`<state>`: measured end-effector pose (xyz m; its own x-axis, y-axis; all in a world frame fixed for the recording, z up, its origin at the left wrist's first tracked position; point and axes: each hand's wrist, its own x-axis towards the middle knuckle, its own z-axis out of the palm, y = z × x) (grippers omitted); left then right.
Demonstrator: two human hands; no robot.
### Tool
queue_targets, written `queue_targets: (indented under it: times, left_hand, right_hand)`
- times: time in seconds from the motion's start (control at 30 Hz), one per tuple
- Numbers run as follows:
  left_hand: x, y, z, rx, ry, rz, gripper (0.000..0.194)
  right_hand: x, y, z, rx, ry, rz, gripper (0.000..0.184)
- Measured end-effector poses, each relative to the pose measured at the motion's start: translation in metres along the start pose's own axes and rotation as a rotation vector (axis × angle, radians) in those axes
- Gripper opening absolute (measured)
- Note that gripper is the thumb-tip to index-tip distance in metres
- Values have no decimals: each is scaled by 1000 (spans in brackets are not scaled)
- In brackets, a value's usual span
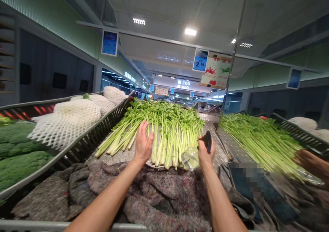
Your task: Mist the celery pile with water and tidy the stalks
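Bunches of celery (172, 129) lie spread over a patterned metal shelf, leaves to the back and pale stalk ends towards me. My left hand (144, 142) is raised at the left part of the celery, fingers stretched out and holding nothing; whether it touches the stalks I cannot tell. Wrapped in my right hand (205, 156) is a spray bottle (190, 159), with a black trigger head on top and a clear body tilted to the left over the stalk ends. Part of the bottle is hidden behind my fingers.
A crumpled grey felt blanket (164, 190) lines the shelf front, behind a metal rail (33, 225). At left, a black crate (102, 132) borders broccoli (23, 139) and white foam-net-wrapped produce (74, 115). A mirror (257, 129) at right reflects the celery. Price signs (200, 60) hang overhead.
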<state>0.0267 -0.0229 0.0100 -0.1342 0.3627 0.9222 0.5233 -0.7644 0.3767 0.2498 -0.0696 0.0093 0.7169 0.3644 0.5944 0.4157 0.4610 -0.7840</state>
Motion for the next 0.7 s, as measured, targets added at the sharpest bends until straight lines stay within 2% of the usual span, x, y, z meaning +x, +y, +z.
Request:
queue_targets:
  times: [0.1, 0.2, 0.33, 0.5, 0.7]
  left_hand:
    - [-9, 4, 6, 7, 6, -14, 44]
    - [-21, -14, 7, 96, -83, -65, 46]
    - [-27, -32, 5, 150, -84, -95, 47]
    - [-29, -22, 8, 122, -165, -29, 49]
    - [-27, -18, 8, 81, -157, 10, 49]
  right_hand:
    - [-3, -5, -1, -13, 20, -44, 27]
    - [-4, -5, -2, -31, 23, -93, 28]
    - [-3, 0, -1, -11, -1, -106, 28]
    - [-5, 1, 3, 20, -74, -106, 25]
    - [-9, -6, 7, 67, -96, -102, 20]
